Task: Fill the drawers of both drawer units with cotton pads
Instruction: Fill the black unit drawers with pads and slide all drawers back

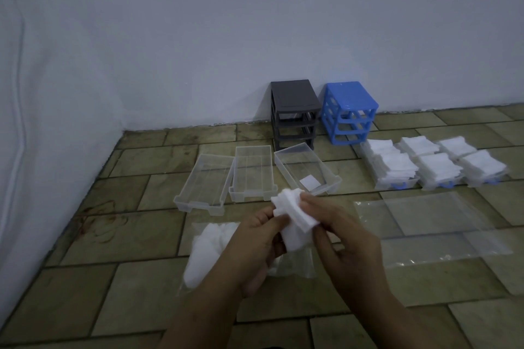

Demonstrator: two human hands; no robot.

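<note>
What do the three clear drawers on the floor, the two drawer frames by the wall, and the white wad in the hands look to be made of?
The clear drawers look like transparent rigid plastic: floor tiles show through. The grey frame and blue frame look like opaque moulded plastic, the blue one glossy. The white wad looks like soft matte cotton, bent between the left hand and right hand.

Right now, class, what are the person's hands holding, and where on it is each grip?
A small stack of cotton pads: the left hand pinches its left edge, and the right hand grips its right side near the top.
</note>
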